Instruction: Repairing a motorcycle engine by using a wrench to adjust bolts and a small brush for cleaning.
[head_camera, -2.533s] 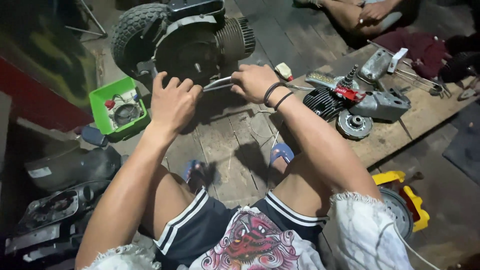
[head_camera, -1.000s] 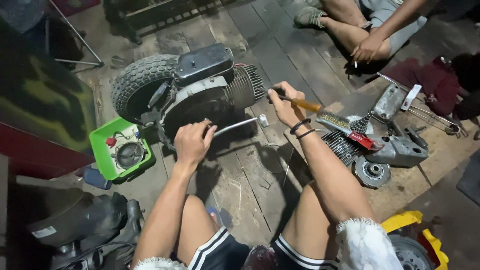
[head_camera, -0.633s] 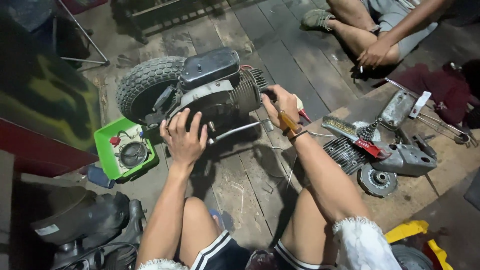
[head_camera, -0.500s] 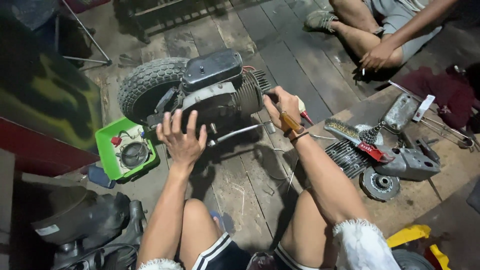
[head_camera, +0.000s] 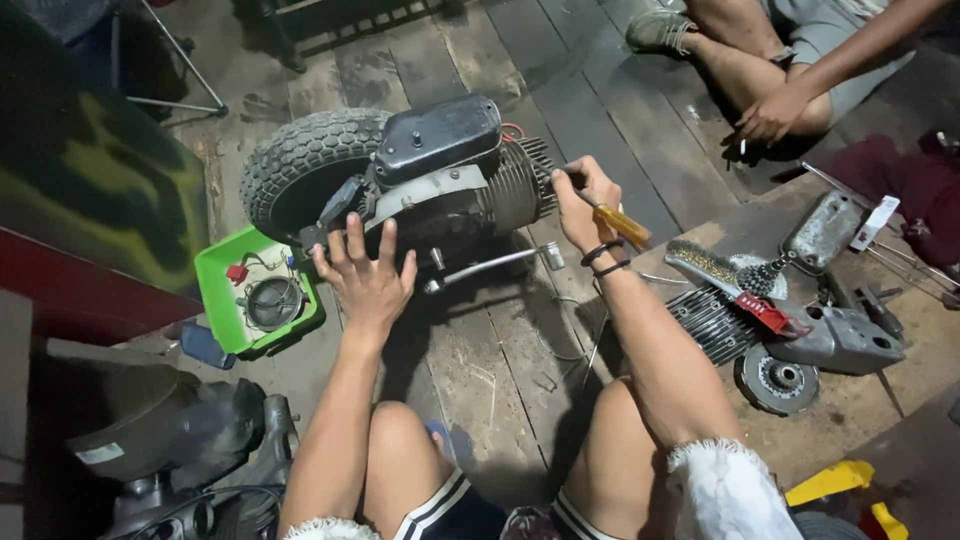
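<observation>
On the plank floor (head_camera: 500, 350), toward its far edge, a small engine (head_camera: 450, 185) with a knobby tyre (head_camera: 300, 165) lies on its side in front of the person's knees. The left hand (head_camera: 368, 275) rests on the near side of the engine casing with its fingers (head_camera: 352, 238) spread wide and flat, gripping nothing, only pressing. The right hand (head_camera: 585, 200) is closed around a screwdriver (head_camera: 620, 222) with an amber handle, its tip reaching toward the finned cylinder (head_camera: 520, 185); exactly where the tip sits is too small to tell.

To do this well, I judge that the flat left palm should bear down firmly so the engine cannot roll on its tyre while the tool is turned or levered. The screwdriver wants to stay in line with whatever it engages, since the thin fins look easy to bend if it slips. A green tray (head_camera: 225, 275) of small parts sits just left of the engine, and a wire brush (head_camera: 715, 270) and metal covers (head_camera: 830, 335) lie to the right.
</observation>
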